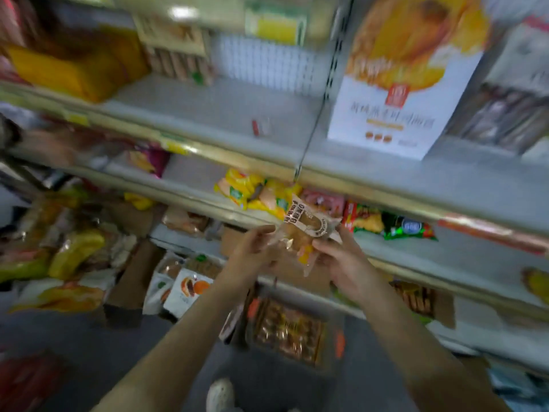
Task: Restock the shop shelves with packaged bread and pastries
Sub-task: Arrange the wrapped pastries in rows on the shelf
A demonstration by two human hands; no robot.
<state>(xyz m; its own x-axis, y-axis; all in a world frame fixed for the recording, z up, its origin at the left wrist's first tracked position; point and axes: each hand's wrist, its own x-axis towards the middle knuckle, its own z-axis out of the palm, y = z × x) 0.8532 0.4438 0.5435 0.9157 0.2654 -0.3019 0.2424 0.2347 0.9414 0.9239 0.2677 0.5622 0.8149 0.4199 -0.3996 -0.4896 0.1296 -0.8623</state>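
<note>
Both hands hold one clear pack of bread point(309, 230) with a brown printed label, in front of the middle shelf point(416, 251). My left hand point(252, 251) grips its left lower end. My right hand point(341, 257) grips its right side. The pack is tilted, its top end pointing up toward the yellow packs point(252, 191) that lie on that shelf. The picture is blurred by motion.
The upper shelf point(208, 114) has a bare stretch in its middle, with a tall white and orange box point(401, 84) to the right. Green and red packs point(398, 227) lie right of my hands. Trays of pastries point(288, 331) and boxes sit on the floor below. Piled bags point(68, 251) are at left.
</note>
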